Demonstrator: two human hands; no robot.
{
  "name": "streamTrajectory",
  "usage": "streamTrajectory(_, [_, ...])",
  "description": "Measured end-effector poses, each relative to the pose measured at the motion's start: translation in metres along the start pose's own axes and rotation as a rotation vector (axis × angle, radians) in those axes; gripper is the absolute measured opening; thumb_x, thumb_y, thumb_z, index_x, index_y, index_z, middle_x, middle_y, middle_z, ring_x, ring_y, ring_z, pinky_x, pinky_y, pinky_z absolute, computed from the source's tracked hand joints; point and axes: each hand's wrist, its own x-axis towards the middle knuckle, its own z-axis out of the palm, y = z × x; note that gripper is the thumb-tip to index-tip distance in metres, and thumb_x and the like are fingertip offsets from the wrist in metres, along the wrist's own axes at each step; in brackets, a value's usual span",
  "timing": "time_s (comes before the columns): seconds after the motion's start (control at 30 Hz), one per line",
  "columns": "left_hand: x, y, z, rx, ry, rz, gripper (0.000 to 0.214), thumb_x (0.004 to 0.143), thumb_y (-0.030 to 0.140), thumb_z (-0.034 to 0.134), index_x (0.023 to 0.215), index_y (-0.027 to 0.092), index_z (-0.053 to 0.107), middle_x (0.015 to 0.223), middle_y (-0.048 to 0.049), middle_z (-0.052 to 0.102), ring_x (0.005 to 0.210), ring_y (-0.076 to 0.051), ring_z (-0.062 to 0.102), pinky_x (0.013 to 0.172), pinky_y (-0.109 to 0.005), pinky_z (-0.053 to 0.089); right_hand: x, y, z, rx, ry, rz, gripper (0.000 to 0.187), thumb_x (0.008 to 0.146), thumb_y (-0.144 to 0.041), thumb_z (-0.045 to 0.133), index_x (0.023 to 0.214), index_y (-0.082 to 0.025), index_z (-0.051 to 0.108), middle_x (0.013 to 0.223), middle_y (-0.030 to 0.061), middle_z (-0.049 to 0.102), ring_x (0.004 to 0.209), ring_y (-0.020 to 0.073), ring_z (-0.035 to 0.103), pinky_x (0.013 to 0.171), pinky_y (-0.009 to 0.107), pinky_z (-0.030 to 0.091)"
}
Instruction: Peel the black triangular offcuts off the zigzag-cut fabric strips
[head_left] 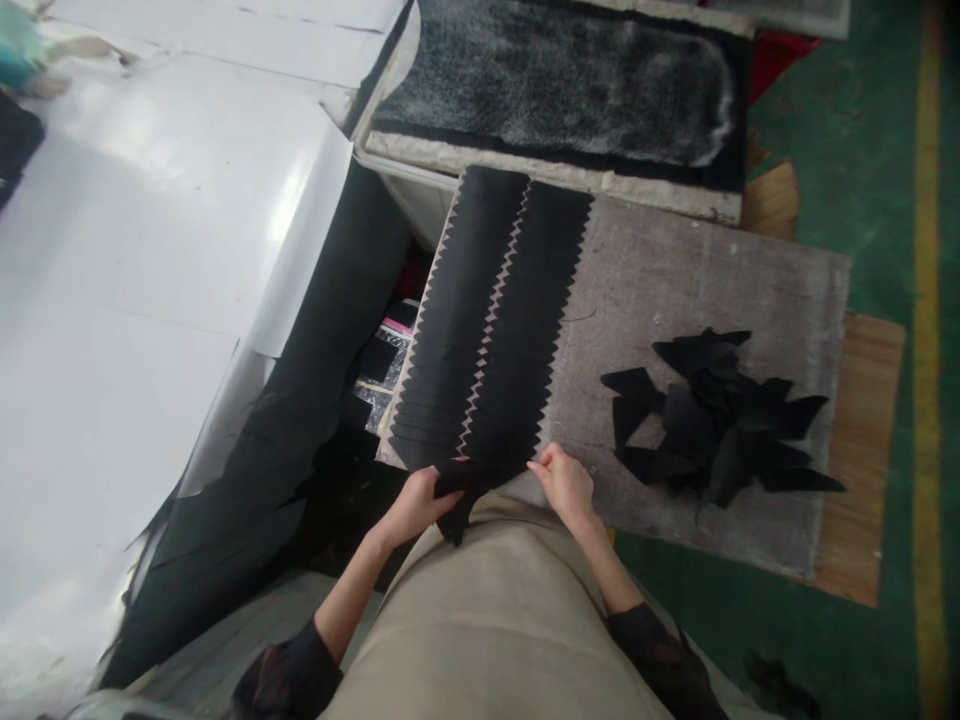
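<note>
My left hand (pixel 420 502) is closed on a black triangular fabric piece (pixel 459 495) at the near end of two long rows of overlapped black pieces (pixel 491 320) with zigzag edges. My right hand (pixel 564 485) pinches the near edge of the right row, fingers curled together. The rows lie on a grey felt board (pixel 675 280). A loose heap of black triangular pieces (pixel 712 415) sits on the same board, to the right of my right hand. My beige-clad lap fills the bottom middle.
A white glossy table sheet (pixel 135 270) spreads on the left, with black material (pixel 300 430) hanging off its edge. A dark fuzzy mat (pixel 555 80) lies beyond the board. A wooden panel (pixel 862 450) and green floor (pixel 885 200) with a yellow line are on the right.
</note>
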Motion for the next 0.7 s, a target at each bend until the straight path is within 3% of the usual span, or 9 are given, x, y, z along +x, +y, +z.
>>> streamTrajectory(0.07, [-0.002, -0.003, 0.002, -0.183, 0.011, -0.14, 0.029, 0.077, 0.039, 0.065, 0.092, 0.015, 0.066, 0.07, -0.0044, 0.073, 0.05, -0.017, 0.062, 0.043, -0.026, 0.051, -0.007, 0.001, -0.002, 0.032, 0.013, -0.027, 0.018, 0.087, -0.041, 0.048, 0.089, -0.025, 0.056, 0.076, 0.0019, 0.073, 0.072, 0.019, 0.068, 0.057, 0.028, 0.031])
streamTrajectory(0.13, [-0.003, -0.003, 0.004, -0.35, 0.018, -0.22, 0.031, 0.075, 0.043, 0.068, 0.085, 0.014, 0.064, 0.056, 0.0006, 0.065, 0.039, -0.012, 0.053, 0.034, -0.022, 0.041, -0.015, -0.002, -0.005, 0.153, 0.027, -0.103, 0.018, 0.088, -0.04, 0.045, 0.09, -0.025, 0.056, 0.077, 0.0005, 0.072, 0.073, 0.0169, 0.067, 0.061, 0.027, 0.036])
streamTrajectory(0.23, [-0.005, 0.002, 0.008, -0.52, 0.078, -0.233, 0.033, 0.071, 0.041, 0.073, 0.086, 0.014, 0.063, 0.056, 0.002, 0.064, 0.039, -0.009, 0.05, 0.034, -0.02, 0.04, -0.028, -0.011, -0.007, 0.417, 0.016, -0.252, 0.021, 0.088, -0.043, 0.046, 0.088, -0.026, 0.058, 0.081, -0.0016, 0.071, 0.074, 0.0128, 0.066, 0.068, 0.026, 0.044])
streamTrajectory(0.33, [-0.006, 0.009, 0.012, -0.636, 0.1, -0.224, 0.035, 0.07, 0.039, 0.075, 0.09, 0.013, 0.062, 0.058, 0.0018, 0.064, 0.04, -0.008, 0.049, 0.035, -0.019, 0.039, -0.036, -0.022, -0.005, 0.535, 0.031, -0.361, 0.022, 0.087, -0.043, 0.047, 0.091, -0.025, 0.06, 0.088, 0.0001, 0.069, 0.077, 0.0118, 0.064, 0.073, 0.026, 0.048])
streamTrajectory(0.4, [-0.006, 0.011, 0.015, -0.705, 0.099, -0.22, 0.038, 0.07, 0.037, 0.076, 0.096, 0.013, 0.062, 0.061, 0.001, 0.066, 0.042, -0.008, 0.051, 0.037, -0.019, 0.04, -0.037, -0.027, -0.001, 0.586, 0.052, -0.365, 0.026, 0.084, -0.044, 0.052, 0.101, -0.025, 0.059, 0.096, 0.002, 0.067, 0.078, 0.0115, 0.064, 0.073, 0.027, 0.05])
streamTrajectory(0.5, [-0.006, 0.013, 0.018, -0.757, 0.117, -0.221, 0.041, 0.069, 0.035, 0.077, 0.102, 0.013, 0.063, 0.065, -0.0006, 0.068, 0.047, -0.01, 0.055, 0.043, -0.02, 0.044, -0.035, -0.033, 0.004, 0.673, 0.077, -0.268, 0.052, 0.075, -0.046, 0.064, 0.121, -0.025, 0.049, 0.109, 0.005, 0.065, 0.076, 0.0114, 0.064, 0.07, 0.028, 0.053])
streamTrajectory(0.57, [-0.006, 0.014, 0.021, -0.774, 0.13, -0.226, 0.042, 0.069, 0.035, 0.078, 0.102, 0.014, 0.063, 0.065, -0.0002, 0.068, 0.047, -0.01, 0.055, 0.043, -0.02, 0.044, -0.033, -0.036, 0.006, 0.67, 0.073, -0.236, 0.047, 0.074, -0.047, 0.065, 0.112, -0.023, 0.054, 0.1, 0.0042, 0.067, 0.074, 0.0126, 0.064, 0.07, 0.029, 0.053])
streamTrajectory(0.63, [-0.006, 0.014, 0.024, -0.794, 0.138, -0.228, 0.038, 0.069, 0.036, 0.077, 0.097, 0.014, 0.064, 0.061, 0.0016, 0.065, 0.043, -0.009, 0.051, 0.039, -0.02, 0.041, -0.031, -0.039, 0.007, 0.653, 0.058, -0.234, 0.03, 0.075, -0.048, 0.062, 0.089, -0.022, 0.06, 0.083, 0.0014, 0.068, 0.072, 0.0133, 0.062, 0.071, 0.029, 0.051])
streamTrajectory(0.7, [-0.007, 0.014, 0.027, -0.807, 0.145, -0.219, 0.032, 0.072, 0.039, 0.074, 0.089, 0.014, 0.063, 0.056, 0.0034, 0.061, 0.04, -0.009, 0.048, 0.036, -0.02, 0.038, -0.029, -0.039, 0.009, 0.699, 0.035, -0.217, 0.027, 0.077, -0.048, 0.06, 0.075, -0.021, 0.058, 0.072, -0.0001, 0.066, 0.069, 0.013, 0.061, 0.069, 0.027, 0.05])
